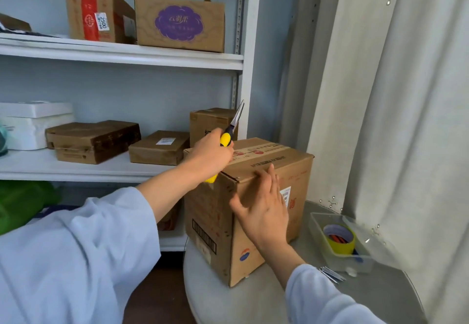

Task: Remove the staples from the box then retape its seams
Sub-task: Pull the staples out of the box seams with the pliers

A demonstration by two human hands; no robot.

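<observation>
A brown cardboard box (210, 222) stands on a round white table (228, 295), its top flaps closed and taped. My left hand (210, 156) is over the box's top left edge and grips yellow-handled needle-nose pliers (232, 131), whose thin jaws point up and away. My right hand (264, 209) lies flat with straight fingers against the box's near right side, fingertips at the top edge. A small staple shows near the top corner (237, 177).
A clear plastic bin (337, 255) at the table's right holds a yellow-green tape roll (340, 238). White shelves (121, 57) behind carry several cardboard boxes. A pale curtain (393, 95) hangs to the right. A green object (22, 204) sits at lower left.
</observation>
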